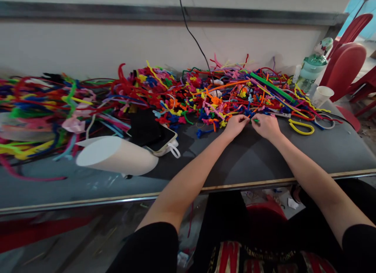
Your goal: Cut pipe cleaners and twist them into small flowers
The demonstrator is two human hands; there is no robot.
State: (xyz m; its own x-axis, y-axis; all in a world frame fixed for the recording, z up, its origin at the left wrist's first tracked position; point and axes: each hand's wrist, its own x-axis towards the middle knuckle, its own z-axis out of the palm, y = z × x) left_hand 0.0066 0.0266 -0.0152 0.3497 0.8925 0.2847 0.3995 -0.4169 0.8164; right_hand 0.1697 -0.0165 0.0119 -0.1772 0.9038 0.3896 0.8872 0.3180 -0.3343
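At the far side of the grey tabletop [241,163], right of centre, the left hand [236,125] and right hand [266,126] worked fingertip to fingertip, a narrow gap between them. Right grip: thumb and fingers pinched nearly together on a small green piece [256,120], which lay at the near fringe of the heap. Left grip: fingertips drawn close; could not tell whether anything was held.

Heap of fuzzy stems [216,102]: soft, wiry, many-coloured, some straight, some twisted into small knotted flower shapes, banked along the smooth pale wall [117,42]. Right of the hands, a yellow loop [304,133] lay on the surface; farther right stood a thin-walled white cup [323,96]. On the left, near side, lay a smooth white cylinder [129,157] with a slanted end, beside a phone-like device [167,141].

Edges: pale, straight near edge [249,186], forearms crossing above it. Smooth matte surface spread between the forearms and rightward of the right forearm, giving room sideways and toward the near edge; the heap limited movement farther back.
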